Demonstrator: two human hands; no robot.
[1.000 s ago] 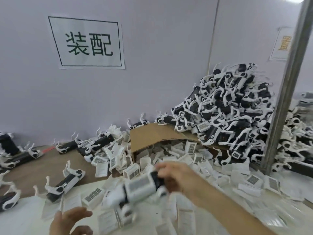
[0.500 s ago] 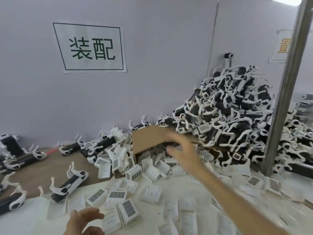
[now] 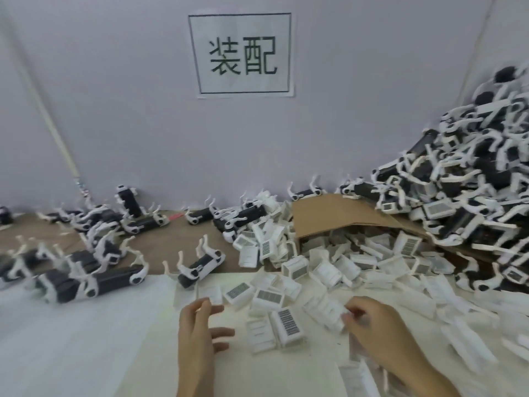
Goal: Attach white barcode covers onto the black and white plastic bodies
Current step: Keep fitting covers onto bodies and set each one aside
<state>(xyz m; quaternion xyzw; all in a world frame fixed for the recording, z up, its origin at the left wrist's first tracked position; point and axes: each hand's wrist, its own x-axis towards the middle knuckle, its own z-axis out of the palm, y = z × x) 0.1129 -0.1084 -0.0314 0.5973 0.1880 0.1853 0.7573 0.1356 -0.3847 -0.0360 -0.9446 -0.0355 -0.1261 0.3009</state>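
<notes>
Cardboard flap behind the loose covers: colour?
Plain brown cardboard flap, no print visible; head view shows it best.

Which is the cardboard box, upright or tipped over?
Tipped over: the cardboard box lies on its side, white barcode covers spilling from its mouth.

Two bare hands were in view, the left hand (image 3: pixel 196 336) and the right hand (image 3: pixel 375 333), the left arm (image 3: pixel 194 378) and right arm (image 3: pixel 426 376) bare too, nails maybe short, the picture was blurry.
</notes>
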